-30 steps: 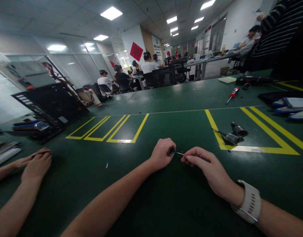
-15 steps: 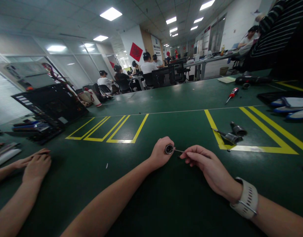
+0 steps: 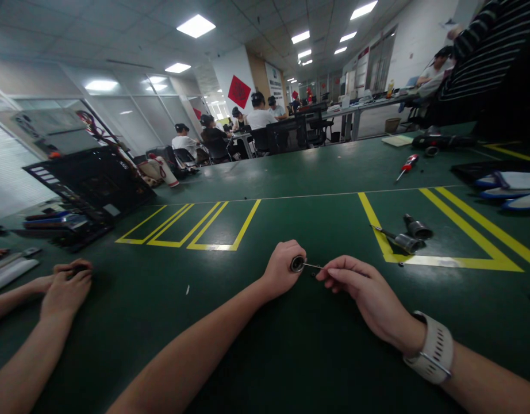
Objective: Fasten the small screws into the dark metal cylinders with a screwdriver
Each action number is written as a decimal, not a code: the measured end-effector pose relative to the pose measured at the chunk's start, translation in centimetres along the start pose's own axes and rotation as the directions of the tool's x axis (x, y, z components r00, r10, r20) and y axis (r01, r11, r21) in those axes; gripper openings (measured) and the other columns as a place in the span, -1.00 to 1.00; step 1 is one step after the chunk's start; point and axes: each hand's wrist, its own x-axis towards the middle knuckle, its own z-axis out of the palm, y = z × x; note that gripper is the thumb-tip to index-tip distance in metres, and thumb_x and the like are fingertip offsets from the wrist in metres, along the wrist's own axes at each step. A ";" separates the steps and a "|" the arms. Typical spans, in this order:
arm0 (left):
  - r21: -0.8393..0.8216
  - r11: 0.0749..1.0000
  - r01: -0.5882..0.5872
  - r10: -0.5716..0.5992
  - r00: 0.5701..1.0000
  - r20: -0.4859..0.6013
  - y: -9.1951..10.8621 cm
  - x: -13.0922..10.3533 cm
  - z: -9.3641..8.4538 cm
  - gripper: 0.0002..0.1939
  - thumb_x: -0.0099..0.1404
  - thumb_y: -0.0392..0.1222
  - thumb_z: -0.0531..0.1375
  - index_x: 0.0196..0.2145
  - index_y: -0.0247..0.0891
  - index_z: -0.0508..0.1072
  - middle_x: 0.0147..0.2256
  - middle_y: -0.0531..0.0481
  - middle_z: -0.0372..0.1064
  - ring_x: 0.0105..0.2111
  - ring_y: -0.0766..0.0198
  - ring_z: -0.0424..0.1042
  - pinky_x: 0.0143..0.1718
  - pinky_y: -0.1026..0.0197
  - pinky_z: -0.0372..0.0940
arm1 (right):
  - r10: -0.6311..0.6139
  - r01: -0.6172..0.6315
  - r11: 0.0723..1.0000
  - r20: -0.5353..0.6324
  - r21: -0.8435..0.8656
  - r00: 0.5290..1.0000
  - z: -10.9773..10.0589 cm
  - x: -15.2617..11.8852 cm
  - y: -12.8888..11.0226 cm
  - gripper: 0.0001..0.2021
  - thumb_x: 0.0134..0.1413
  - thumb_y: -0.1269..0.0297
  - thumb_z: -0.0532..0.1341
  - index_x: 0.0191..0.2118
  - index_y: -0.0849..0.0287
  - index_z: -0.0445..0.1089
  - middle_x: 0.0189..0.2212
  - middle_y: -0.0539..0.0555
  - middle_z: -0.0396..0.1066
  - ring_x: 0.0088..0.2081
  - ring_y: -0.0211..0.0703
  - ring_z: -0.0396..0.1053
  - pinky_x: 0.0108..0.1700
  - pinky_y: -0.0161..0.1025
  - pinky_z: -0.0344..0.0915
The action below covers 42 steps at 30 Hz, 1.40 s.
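Dark metal filled my clamped left hand (image 3: 283,267): a round, hollow cylinder (image 3: 296,264). Right of it, my right hand (image 3: 353,279) pinched a thin silvery rod (image 3: 313,266), best held steady at the cylinder's mouth.

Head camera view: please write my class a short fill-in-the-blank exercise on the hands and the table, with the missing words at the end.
1. The person's right hand holds a thin metal tool.
The tool points toward the round-ended metal part held in the person's ____ hand.
2. A pale band is worn around the person's ____ wrist.
3. The tape marking the table is ____ in colour.

Missing words: left; right; yellow.
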 end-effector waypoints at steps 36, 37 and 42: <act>-0.114 0.993 0.007 -0.009 1.000 -0.016 0.0 0.2 0.3 -0.91 0.13 -0.34 0.09 -0.52 -0.28 0.25 -0.49 0.05 0.25 -0.43 0.32 0.25 -0.37 0.26 0.13 | 0.028 -0.028 0.991 0.001 0.128 1.000 -0.3 0.2 0.2 -0.91 0.01 0.33 0.16 -0.41 0.17 0.39 -0.40 0.05 0.46 -0.36 -0.19 0.30 -0.29 -0.20 0.16; -0.086 0.996 0.009 -0.010 1.000 -0.010 0.0 0.2 0.3 -0.92 0.12 -0.37 0.09 -0.51 -0.28 0.26 -0.49 0.05 0.25 -0.42 0.32 0.26 -0.36 0.26 0.12 | 0.012 -0.011 0.996 -0.012 0.090 1.000 -0.2 0.1 0.2 -0.92 0.01 0.33 0.16 -0.41 0.17 0.39 -0.40 0.04 0.45 -0.36 -0.19 0.30 -0.29 -0.20 0.16; 0.090 0.996 -0.011 0.004 0.996 0.084 0.5 0.0 0.0 -0.91 0.09 -0.42 0.07 -0.48 -0.29 0.29 -0.46 0.02 0.28 -0.39 0.29 0.26 -0.34 0.23 0.07 | -0.032 0.030 0.992 -0.010 -0.124 0.999 0.0 0.0 0.0 -0.90 0.02 0.31 0.15 -0.39 0.15 0.40 -0.39 0.04 0.45 -0.33 -0.16 0.31 -0.27 -0.17 0.17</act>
